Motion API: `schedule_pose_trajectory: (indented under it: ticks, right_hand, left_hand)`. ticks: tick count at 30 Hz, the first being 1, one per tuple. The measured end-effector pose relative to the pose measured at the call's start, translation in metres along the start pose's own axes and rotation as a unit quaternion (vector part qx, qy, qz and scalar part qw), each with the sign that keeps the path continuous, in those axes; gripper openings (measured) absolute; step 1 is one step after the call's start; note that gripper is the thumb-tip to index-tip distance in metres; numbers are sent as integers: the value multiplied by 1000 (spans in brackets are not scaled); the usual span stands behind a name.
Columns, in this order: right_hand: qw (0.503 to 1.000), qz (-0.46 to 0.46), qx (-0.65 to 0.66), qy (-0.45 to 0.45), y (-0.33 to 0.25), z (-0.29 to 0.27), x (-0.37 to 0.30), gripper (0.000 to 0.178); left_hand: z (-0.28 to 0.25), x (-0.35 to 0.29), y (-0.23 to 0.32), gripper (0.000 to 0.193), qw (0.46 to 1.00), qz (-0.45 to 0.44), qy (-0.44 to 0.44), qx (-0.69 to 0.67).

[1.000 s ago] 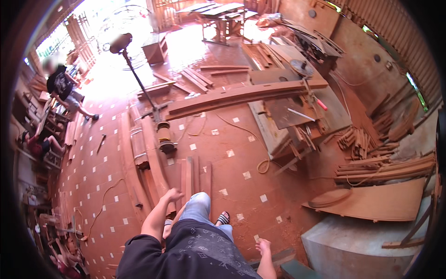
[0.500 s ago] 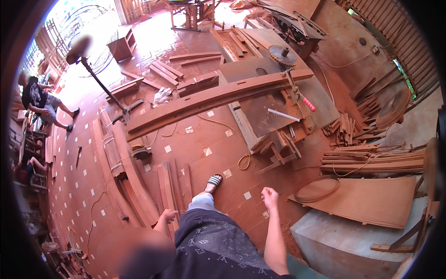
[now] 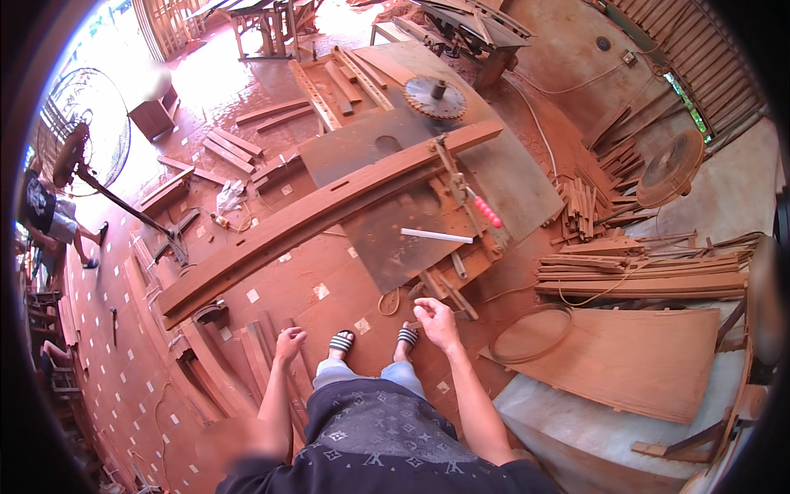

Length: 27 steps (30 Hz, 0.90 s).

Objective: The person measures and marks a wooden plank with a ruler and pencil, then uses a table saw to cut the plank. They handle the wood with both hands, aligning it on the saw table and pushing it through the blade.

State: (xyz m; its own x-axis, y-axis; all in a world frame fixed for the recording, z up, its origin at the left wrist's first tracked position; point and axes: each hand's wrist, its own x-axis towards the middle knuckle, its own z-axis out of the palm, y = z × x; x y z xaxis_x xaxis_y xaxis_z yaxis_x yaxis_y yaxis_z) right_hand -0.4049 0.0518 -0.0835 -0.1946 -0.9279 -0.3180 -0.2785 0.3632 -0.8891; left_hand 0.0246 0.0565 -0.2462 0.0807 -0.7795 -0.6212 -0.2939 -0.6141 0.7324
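A: What's at the far left?
B: A co-worker (image 3: 41,206), cut off by the view's dark rim, then a standing fan (image 3: 72,154).

A: And the long beam?
B: The beam (image 3: 329,212) slants from the left up across the worktable (image 3: 374,267), on the far side of both hands, touching neither.

A: The left hand?
B: The left hand (image 3: 289,342) hangs over the loose boards (image 3: 257,350) on the floor, fingers loosely curled. I can't tell whether they press together or pinch anything.

A: Between the hands?
B: 2 striped sandals (image 3: 342,341) on the person's feet.

A: The right hand?
B: The right hand (image 3: 438,323) is raised, fingers bent in, near the worktable's near edge. I can't tell what, if anything, it pinches.

A: What's on that table?
B: 1 white strip (image 3: 436,236), 1 toothed blade (image 3: 434,98) at the far side, 1 pink handle (image 3: 487,212) farther right.

A: Far right?
B: A round disc (image 3: 533,333) on a brown panel (image 3: 634,362), with stacked planks (image 3: 642,284) beyond.
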Motion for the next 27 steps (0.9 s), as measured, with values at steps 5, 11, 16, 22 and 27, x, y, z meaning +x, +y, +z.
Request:
schedule_pose_trajectory:
  ticks: [5, 11, 16, 22, 27]
  right_hand:
    - [997, -62, -45, -15, -12, -66, 40, 32]
    - [994, -90, -55, -8, 1, -120, 75, 28]
    - [994, -102, -20, -28, 39, -143, 91, 25]
    - [993, -49, 23, -106, 34, -140, 98, 24]
    - [987, -60, -1, -150, 28, -131, 109, 24]
  left_hand:
    - [47, -19, -57, 28, 988, -119, 23, -96]
    - [117, -94, -86, 23, 959, -262, 1, -109]
    - [144, -112, -99, 27, 951, -301, 3, -72]
    - [157, -108, -73, 44, 968, -234, 86, -23]
    - [162, -105, -64, 51, 969, -194, 148, -42]
